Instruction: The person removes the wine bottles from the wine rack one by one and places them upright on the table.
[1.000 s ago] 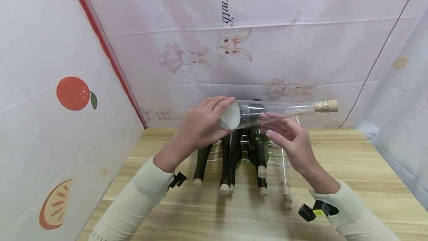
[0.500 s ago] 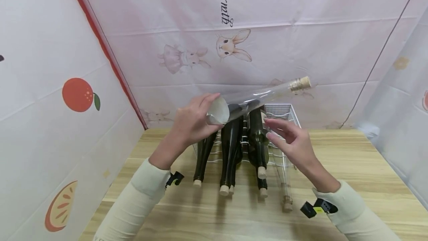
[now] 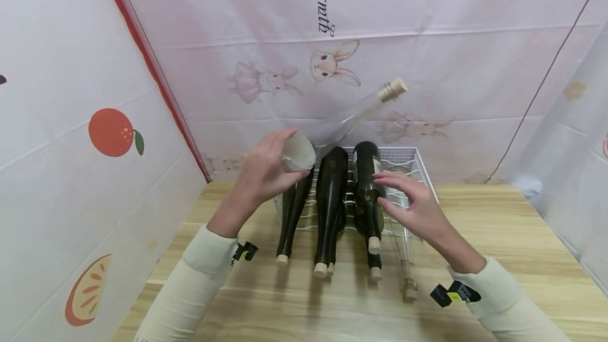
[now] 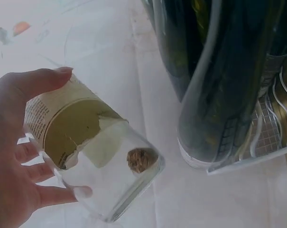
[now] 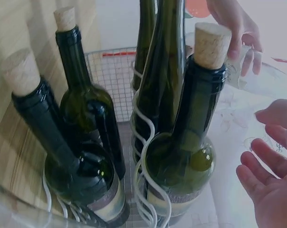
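Note:
My left hand (image 3: 263, 168) grips a clear glass bottle (image 3: 339, 123) near its base, above the left side of a white wire rack (image 3: 421, 170). The bottle tilts, its corked neck pointing up and to the right. A torn label shows on its side in the left wrist view, where the thumb and fingers (image 4: 43, 85) curve around the glass. My right hand (image 3: 412, 202) holds nothing. Its fingers are spread and loosely bent, beside a dark green corked bottle (image 3: 368, 189) in the rack. That bottle's cork (image 5: 212, 42) is prominent in the right wrist view.
Several more dark green bottles, including a slim one (image 3: 332, 189) in the middle, lie in the rack with corks toward me. Another clear bottle (image 3: 406, 263) lies at the rack's right. Wooden tabletop (image 3: 266, 310) surrounds it; a printed cloth (image 3: 404, 67) hangs behind.
The clear bottle has swung from nearly level to tilted, its cork end moving up and left. My left hand has shifted left with it, and my right hand has come off it.

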`<state>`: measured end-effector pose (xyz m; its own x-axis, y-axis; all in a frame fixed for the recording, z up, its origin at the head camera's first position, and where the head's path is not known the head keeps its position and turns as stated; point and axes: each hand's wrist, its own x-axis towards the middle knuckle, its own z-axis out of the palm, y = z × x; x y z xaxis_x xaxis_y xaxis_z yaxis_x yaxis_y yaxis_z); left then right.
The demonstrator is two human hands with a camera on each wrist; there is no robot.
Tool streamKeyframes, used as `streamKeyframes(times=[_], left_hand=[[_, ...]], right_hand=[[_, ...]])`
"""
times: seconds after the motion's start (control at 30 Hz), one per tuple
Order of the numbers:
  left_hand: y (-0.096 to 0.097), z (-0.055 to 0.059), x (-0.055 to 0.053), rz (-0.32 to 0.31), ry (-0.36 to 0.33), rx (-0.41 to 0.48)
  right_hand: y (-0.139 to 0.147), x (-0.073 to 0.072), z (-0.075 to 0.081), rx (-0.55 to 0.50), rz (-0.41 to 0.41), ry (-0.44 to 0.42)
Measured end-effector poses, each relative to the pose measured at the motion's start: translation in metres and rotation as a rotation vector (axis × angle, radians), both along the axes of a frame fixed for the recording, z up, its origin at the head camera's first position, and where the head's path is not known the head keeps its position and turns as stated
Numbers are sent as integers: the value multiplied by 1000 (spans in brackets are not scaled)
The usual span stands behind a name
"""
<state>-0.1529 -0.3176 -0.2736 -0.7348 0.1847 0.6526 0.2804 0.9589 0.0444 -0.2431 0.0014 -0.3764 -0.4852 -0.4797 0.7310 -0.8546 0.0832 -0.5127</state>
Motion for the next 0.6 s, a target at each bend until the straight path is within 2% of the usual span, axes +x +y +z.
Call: streamKeyframes(times=[0.1, 0.17, 0.3, 0.6], left_hand=[[-5, -2, -1, 13, -22, 44], [-10, -3, 0, 26, -34, 76], [-18, -4, 1, 65, -34, 121], [-35, -7, 1, 140, -16, 138]], right_hand=[[-1, -4, -4, 28, -18, 117], [-1, -6, -6, 46, -21, 165], [-1, -9, -10, 103, -22, 200], [-3, -16, -15, 236, -59, 284]])
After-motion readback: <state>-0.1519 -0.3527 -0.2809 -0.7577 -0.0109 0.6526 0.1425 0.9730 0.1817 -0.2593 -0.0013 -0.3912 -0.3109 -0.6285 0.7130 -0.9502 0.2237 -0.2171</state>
